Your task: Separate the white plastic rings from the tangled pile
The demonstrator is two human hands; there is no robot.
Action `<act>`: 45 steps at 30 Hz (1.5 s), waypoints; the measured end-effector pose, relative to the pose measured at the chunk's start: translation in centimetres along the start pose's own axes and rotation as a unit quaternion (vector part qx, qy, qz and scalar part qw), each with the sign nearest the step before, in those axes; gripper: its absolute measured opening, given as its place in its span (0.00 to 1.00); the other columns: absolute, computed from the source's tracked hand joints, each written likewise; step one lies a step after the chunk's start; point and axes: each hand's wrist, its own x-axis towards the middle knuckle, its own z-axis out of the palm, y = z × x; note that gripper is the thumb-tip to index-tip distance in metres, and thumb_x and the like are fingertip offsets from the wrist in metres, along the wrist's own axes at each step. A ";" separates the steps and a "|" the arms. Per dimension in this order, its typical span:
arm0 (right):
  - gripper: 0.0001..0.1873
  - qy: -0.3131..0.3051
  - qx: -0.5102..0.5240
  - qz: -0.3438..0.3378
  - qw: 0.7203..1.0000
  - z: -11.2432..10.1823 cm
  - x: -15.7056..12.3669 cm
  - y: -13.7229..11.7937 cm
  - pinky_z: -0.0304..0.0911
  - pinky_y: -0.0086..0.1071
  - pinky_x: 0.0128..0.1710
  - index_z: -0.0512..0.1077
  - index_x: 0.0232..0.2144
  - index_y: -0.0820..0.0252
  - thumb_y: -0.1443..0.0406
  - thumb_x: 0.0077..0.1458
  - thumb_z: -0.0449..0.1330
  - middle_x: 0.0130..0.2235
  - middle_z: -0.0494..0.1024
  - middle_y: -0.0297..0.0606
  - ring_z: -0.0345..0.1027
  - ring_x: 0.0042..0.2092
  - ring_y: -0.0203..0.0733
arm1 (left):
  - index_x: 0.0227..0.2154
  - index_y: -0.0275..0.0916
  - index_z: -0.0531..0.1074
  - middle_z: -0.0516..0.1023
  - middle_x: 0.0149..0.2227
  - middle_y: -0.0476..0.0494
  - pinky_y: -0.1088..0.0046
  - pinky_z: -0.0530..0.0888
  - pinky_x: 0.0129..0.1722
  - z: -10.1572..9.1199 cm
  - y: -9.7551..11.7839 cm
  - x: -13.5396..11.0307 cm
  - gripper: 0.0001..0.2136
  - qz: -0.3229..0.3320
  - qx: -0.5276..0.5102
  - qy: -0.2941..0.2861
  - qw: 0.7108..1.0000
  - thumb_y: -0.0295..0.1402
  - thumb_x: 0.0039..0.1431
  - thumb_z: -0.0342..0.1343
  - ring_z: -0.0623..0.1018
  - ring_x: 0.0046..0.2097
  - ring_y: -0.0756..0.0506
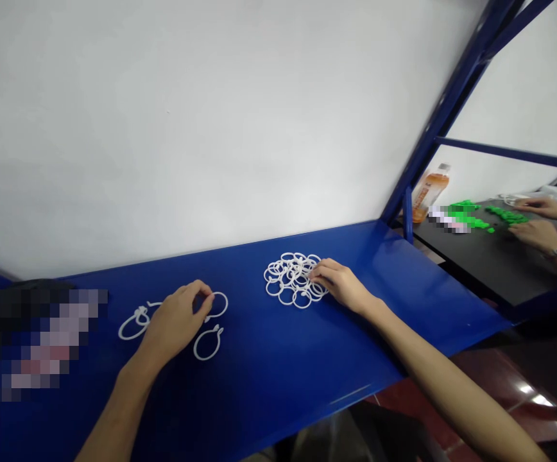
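Note:
My left hand (pixel 179 317) pinches a white ring (pixel 227 305) at its left side, low over the blue table. Just below it lies a loose open white ring (pixel 206 346) with small knobbed ends. More white rings (pixel 133 326) lie to the left of that hand, partly hidden behind it. My right hand (pixel 339 282) is at the right edge of a pile of white rings (pixel 288 276), its thumb and fingers closed on a ring there. Its fingertips partly cover what they grip.
The blue tabletop (pixel 269 359) meets a white wall (pixel 211 128). A dark bag (pixel 23 295) and a blurred-out item lie at the left. Beyond the blue frame (pixel 445 109), another person's hands (pixel 538 234) work over green pieces (pixel 504 215) near a drink bottle (pixel 430 196).

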 end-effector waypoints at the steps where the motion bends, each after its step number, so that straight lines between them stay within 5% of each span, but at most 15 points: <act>1: 0.08 0.008 -0.001 -0.005 1.000 0.0 0.2 -0.3 0.72 0.37 0.44 0.75 0.40 0.58 0.67 0.67 0.55 0.40 0.79 0.42 0.73 0.43 0.42 | 0.33 0.43 0.70 0.77 0.31 0.48 0.68 0.69 0.34 -0.1 0.3 0.0 0.11 -0.009 -0.012 0.008 1.000 0.43 0.62 0.49 0.76 0.34 0.44; 8: 0.10 0.027 0.004 -0.071 0.997 1.5 2.9 -6.2 0.72 0.39 0.45 0.74 0.47 0.58 0.64 0.67 0.55 0.43 0.79 0.43 0.73 0.45 0.43 | 0.24 0.43 0.65 0.74 0.23 0.52 0.72 0.68 0.31 0.4 2.5 -0.5 0.12 0.013 -0.104 0.074 0.992 0.43 0.59 0.53 0.74 0.26 0.48; 12: 0.15 -0.024 -0.073 -0.179 0.981 4.0 4.0 -9.1 0.71 0.40 0.46 0.71 0.52 0.60 0.60 0.68 0.54 0.53 0.75 0.47 0.71 0.48 0.45 | 0.22 0.42 0.64 0.72 0.20 0.54 0.74 0.66 0.27 0.9 3.8 -0.9 0.15 0.017 -0.161 0.026 0.987 0.45 0.59 0.53 0.71 0.23 0.50; 16: 0.11 -0.017 -0.098 -0.231 0.968 5.9 3.7 -9.5 0.69 0.33 0.38 0.74 0.46 0.63 0.68 0.69 0.52 0.47 0.79 0.43 0.70 0.41 0.41 | 0.23 0.41 0.66 0.72 0.21 0.53 0.75 0.66 0.26 1.1 4.7 -1.2 0.16 0.031 -0.201 -0.026 0.979 0.47 0.59 0.53 0.71 0.24 0.50; 20: 0.10 0.014 -0.075 -0.187 0.979 6.1 2.8 -9.4 0.67 0.32 0.35 0.75 0.41 0.63 0.68 0.68 0.53 0.41 0.79 0.41 0.69 0.38 0.39 | 0.32 0.41 0.72 0.77 0.28 0.50 0.73 0.71 0.31 1.3 4.9 -1.4 0.16 0.031 -0.262 -0.053 0.963 0.48 0.64 0.50 0.76 0.30 0.49; 25: 0.13 0.030 -0.062 -0.091 0.993 6.1 2.2 -9.2 0.65 0.30 0.33 0.76 0.37 0.61 0.62 0.69 0.54 0.34 0.78 0.39 0.69 0.34 0.38 | 0.42 0.43 0.74 0.82 0.38 0.47 0.69 0.76 0.40 1.9 5.1 -1.8 0.13 0.059 -0.286 -0.064 0.954 0.45 0.60 0.58 0.80 0.38 0.46; 29: 0.14 0.032 -0.035 -0.084 0.995 6.2 1.9 -9.1 0.67 0.29 0.33 0.75 0.38 0.61 0.58 0.68 0.55 0.36 0.78 0.38 0.71 0.33 0.36 | 0.38 0.44 0.76 0.82 0.36 0.50 0.72 0.76 0.38 2.5 5.2 -2.1 0.09 0.120 -0.215 -0.002 0.969 0.42 0.64 0.54 0.81 0.37 0.47; 34: 0.18 0.085 0.019 -0.002 0.996 5.7 2.1 -9.1 0.71 0.37 0.45 0.71 0.52 0.60 0.57 0.65 0.58 0.51 0.75 0.48 0.72 0.49 0.45 | 0.38 0.43 0.75 0.81 0.35 0.50 0.72 0.73 0.40 3.3 4.8 -1.9 0.08 0.274 -0.118 0.106 0.949 0.34 0.68 0.51 0.78 0.37 0.49; 39: 0.09 0.006 0.110 -0.023 0.994 5.8 2.1 -8.3 0.71 0.34 0.41 0.72 0.44 0.60 0.63 0.68 0.55 0.39 0.78 0.41 0.72 0.40 0.40 | 0.39 0.41 0.74 0.80 0.33 0.51 0.71 0.69 0.40 3.4 4.7 -1.8 0.08 0.339 -0.079 0.117 0.930 0.28 0.69 0.49 0.76 0.35 0.50; 45: 0.12 -0.045 0.081 -0.070 0.993 6.1 1.6 -8.1 0.67 0.32 0.39 0.72 0.39 0.64 0.65 0.70 0.51 0.34 0.76 0.41 0.68 0.36 0.39 | 0.34 0.40 0.74 0.77 0.30 0.52 0.70 0.65 0.37 3.6 4.7 -1.8 0.11 0.368 -0.043 0.088 0.925 0.28 0.70 0.47 0.73 0.33 0.49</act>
